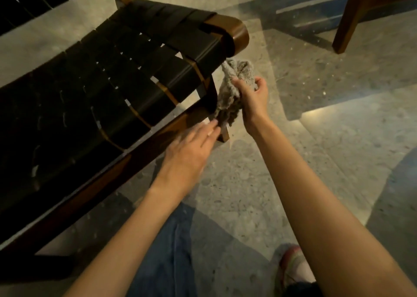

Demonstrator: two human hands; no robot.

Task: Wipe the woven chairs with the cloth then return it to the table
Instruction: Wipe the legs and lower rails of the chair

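Fingers (259, 86) of the R hand (252, 102) are curled round a bunched grey shaggy cloth (228, 107), thumb on the near side: a firm grip. Fingers (211, 128) of the L hand (187, 150) lie straight & close together, holding nothing, tips at the cloth's lower end. Touching or just short, can't tell, as the hand is blurred.

Step in hand, by judgement: wiping the woven chair (135, 75), prob. re-gathering the cloth btwn passes or working the front corner & leg. The cloth is in hand at the chair, so the return step looks not yet begun. Next move prob. calls for the L fingers to catch the hanging end & fold it into a firmer pad, then the R hand to press it flat on the black straps (171, 48). Loose tufts could snag in the gaps btwn straps.

Cloth vs. fingers: its top bunch sticks up past the R fingertips, just beside the seat's rounded wood corner (237, 31). The rest hangs below the R palm, alongside the chair's front leg (223, 136), ending by the L fingertips. Seat webbing lies left of both sets of fingers. Another wooden leg (352, 19) stands well apart, beyond the R fingers, on the speckled floor (316, 152).
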